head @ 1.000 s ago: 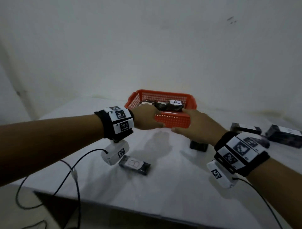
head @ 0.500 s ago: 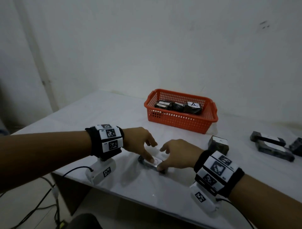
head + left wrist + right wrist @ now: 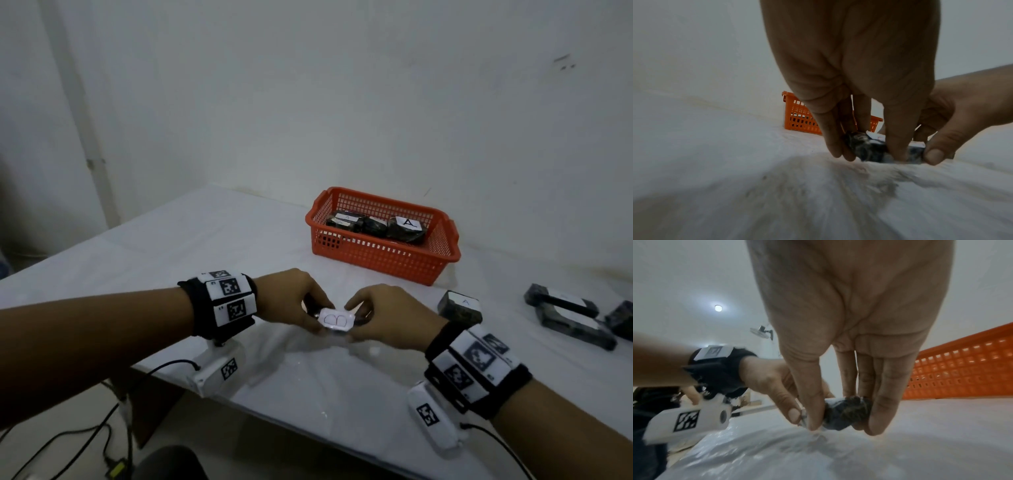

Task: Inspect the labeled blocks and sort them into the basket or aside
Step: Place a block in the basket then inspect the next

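Near the counter's (image 3: 191,246) front edge, left of its middle: left hand (image 3: 291,298) pinching the left end of a small dark block (image 3: 875,151), thumb on the near side, fingers (image 3: 835,146) on the far side. Block held low over the surface, at or just above it; contact not clear from any view. White label (image 3: 335,319) turned up toward the head camera, marked with what reads as a "B" lying sideways. Right hand (image 3: 387,318) clamped on the opposite end, thumb and fingers closed around the dark wrapping. Further back toward the far edge, right of the held block, an orange basket (image 3: 376,263) with several dark blocks inside, at least one labelled "A" (image 3: 408,223). Right of the hands, well apart, one more "A" block (image 3: 460,307) on the counter, and near the right edge a loose group of other dark blocks (image 3: 568,317). Likely light and rigid, judging by an easy two-ended fingertip pinch; the wrapping looks glossy and crinkled, so possibly slick under dry fingertips. Best taken by the short ends or long sides, leaving the label uncovered for reading. With only "A" labels legible in the basket, probably one for setting aside, though that is a guess from the visible labels.
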{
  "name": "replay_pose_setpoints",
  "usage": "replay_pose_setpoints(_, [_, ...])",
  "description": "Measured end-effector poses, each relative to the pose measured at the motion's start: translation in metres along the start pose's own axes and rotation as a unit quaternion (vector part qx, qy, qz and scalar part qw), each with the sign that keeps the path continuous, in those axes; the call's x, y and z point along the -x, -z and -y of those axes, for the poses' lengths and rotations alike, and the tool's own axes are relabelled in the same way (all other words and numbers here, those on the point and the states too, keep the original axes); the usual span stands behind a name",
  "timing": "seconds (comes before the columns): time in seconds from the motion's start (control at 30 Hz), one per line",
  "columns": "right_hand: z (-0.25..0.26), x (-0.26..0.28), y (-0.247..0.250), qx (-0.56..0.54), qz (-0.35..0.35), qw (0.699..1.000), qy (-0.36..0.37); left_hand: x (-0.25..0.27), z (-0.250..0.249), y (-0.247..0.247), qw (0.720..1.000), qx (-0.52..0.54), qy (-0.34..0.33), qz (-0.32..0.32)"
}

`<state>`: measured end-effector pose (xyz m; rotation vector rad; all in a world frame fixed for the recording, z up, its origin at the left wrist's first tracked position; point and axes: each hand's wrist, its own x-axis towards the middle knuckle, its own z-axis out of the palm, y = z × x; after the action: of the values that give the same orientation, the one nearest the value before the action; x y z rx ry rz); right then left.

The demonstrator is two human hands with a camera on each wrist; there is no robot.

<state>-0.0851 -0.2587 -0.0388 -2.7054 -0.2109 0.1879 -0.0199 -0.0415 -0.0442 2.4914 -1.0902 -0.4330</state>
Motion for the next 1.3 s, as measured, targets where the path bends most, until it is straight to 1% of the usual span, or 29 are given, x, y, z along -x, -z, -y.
replay_pose_setpoints(0.1, [-0.011, 0.004, 0.011, -0.089, -0.057, 0.994, 0.017, 0.0, -0.003, 0.005, 0.996, 0.06, -0.008, -0.067])
replay_pose_setpoints(0.2, [-0.015, 0.007, 0.014, -0.172, -0.105, 0.979, 0.038, -0.003, -0.007, 0.009, 0.989, 0.099, -0.015, -0.107])
replay_pose_setpoints(0.3, [-0.014, 0.01, 0.016, -0.203, -0.134, 0.969, 0.048, -0.007, -0.007, 0.011, 0.979, 0.145, -0.026, -0.141])
replay_pose_setpoints(0.4, [-0.017, 0.01, 0.022, -0.231, -0.163, 0.958, 0.047, -0.01, -0.01, 0.011, 0.957, 0.229, -0.038, -0.173])
replay_pose_setpoints(0.47, [-0.019, 0.012, 0.026, -0.247, -0.169, 0.953, 0.048, -0.013, -0.012, 0.011, 0.943, 0.273, -0.044, -0.185])
replay_pose_setpoints(0.63, [-0.02, 0.017, 0.029, -0.269, -0.164, 0.948, 0.048, -0.021, -0.019, 0.011, 0.93, 0.303, -0.061, -0.2])
replay_pose_setpoints(0.7, [-0.022, 0.018, 0.031, -0.277, -0.182, 0.942, 0.046, -0.023, -0.025, 0.011, 0.925, 0.317, -0.071, -0.195])
replay_pose_setpoints(0.77, [-0.023, 0.019, 0.035, -0.301, -0.184, 0.934, 0.045, -0.024, -0.029, 0.011, 0.919, 0.34, -0.079, -0.183])
replay_pose_setpoints(0.97, [-0.034, 0.027, 0.044, -0.383, -0.139, 0.912, 0.04, -0.025, -0.032, 0.013, 0.916, 0.335, -0.088, -0.203])
replay_pose_setpoints(1.1, [-0.039, 0.03, 0.049, -0.367, -0.149, 0.917, 0.041, -0.024, -0.035, 0.012, 0.91, 0.364, -0.091, -0.178])
replay_pose_setpoints(1.2, [-0.036, 0.03, 0.05, -0.38, -0.148, 0.912, 0.049, -0.026, -0.036, 0.01, 0.907, 0.353, -0.093, -0.208])
replay_pose_setpoints(1.3, [-0.032, 0.03, 0.048, -0.362, -0.152, 0.917, 0.062, -0.026, -0.04, 0.011, 0.906, 0.354, -0.1, -0.208])
